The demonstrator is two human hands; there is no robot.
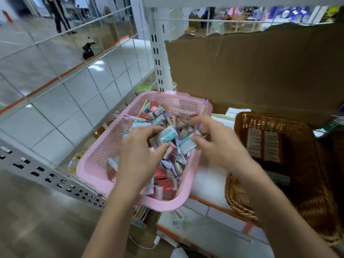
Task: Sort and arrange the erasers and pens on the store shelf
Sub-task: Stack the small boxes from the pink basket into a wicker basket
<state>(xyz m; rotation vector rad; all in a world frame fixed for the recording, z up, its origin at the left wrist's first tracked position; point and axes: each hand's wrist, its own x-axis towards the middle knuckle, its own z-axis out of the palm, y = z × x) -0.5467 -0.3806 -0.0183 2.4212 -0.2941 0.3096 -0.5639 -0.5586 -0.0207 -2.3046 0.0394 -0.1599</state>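
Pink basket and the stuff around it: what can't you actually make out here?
- Print on the eraser boxes in the pink basket: too small and blurred in the head view.
- Items beneath the left hand and right hand: hidden by the hands.
- Wicker basket: its right side is cut off by the frame edge.
- Shelf space behind the cardboard: hidden by it.

Both bare forearms reach forward; left hand (141, 146) spread with curled fingers, right hand (214, 140) pinching
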